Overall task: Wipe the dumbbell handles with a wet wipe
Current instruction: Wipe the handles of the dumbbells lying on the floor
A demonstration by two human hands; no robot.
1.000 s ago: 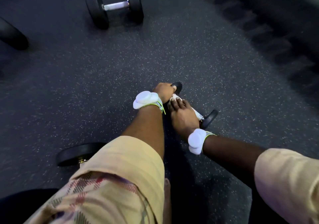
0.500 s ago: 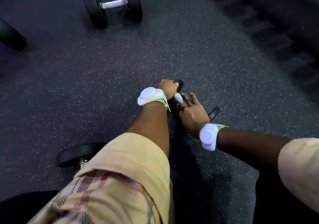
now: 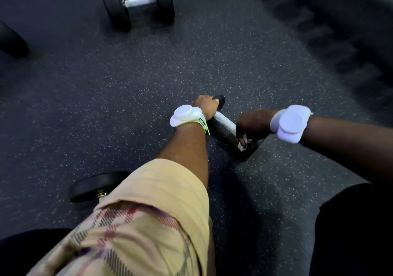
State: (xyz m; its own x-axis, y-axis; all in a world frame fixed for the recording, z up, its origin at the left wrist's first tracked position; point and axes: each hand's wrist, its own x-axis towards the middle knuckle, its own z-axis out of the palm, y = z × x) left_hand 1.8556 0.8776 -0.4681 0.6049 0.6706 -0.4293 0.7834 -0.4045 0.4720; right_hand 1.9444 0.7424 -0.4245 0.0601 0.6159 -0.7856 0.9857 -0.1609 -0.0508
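A small dumbbell with a silver handle [image 3: 225, 124] and black ends lies on the speckled floor in front of me. My left hand [image 3: 205, 108] grips its far end, by the black head [image 3: 220, 101]. My right hand [image 3: 253, 123] is curled round the near end of the handle. A small white bit of the wet wipe [image 3: 242, 144] peeks out under its fingers; the rest of the wipe is hidden. The near head [image 3: 247, 151] is mostly covered by my right hand and in shadow.
A bigger dumbbell [image 3: 139, 1] lies at the far top. A black weight [image 3: 11, 42] sits at the left edge. Another dumbbell's black head [image 3: 95, 185] is beside my left sleeve. A blurred dark rack [image 3: 331, 31] runs along the upper right.
My right hand has slid with the wipe along the handle from the far end to the near end, baring the silver bar. My left hand stays on the far end.
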